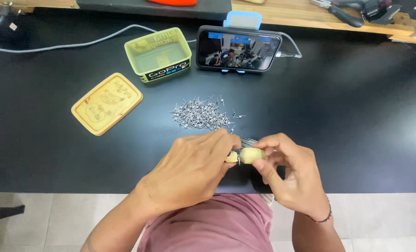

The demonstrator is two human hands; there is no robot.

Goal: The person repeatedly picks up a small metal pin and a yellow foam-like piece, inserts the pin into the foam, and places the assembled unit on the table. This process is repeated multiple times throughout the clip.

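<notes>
A black matte tabletop (54, 154) carries a phone on a blue stand (239, 48), an open yellow plastic tub (158, 59) with its flat yellow lid (106, 103) alongside, and a loose pile of small metal pins (201, 115), apparently unprocessed. The left hand (191, 170) and right hand (289, 170) both pinch a small pale yellow cylindrical piece (250, 155) above the table's near edge; thin pins fan out behind it, count unclear

Place: it looked like a workshop bench.
Surface: a black worktable (357, 116) stood over pale floor tiles (54, 219).
Far edge: a wooden board (310, 18) carried pliers (343, 11).
Middle: loose metal pins (201, 114) lay heaped.
</notes>
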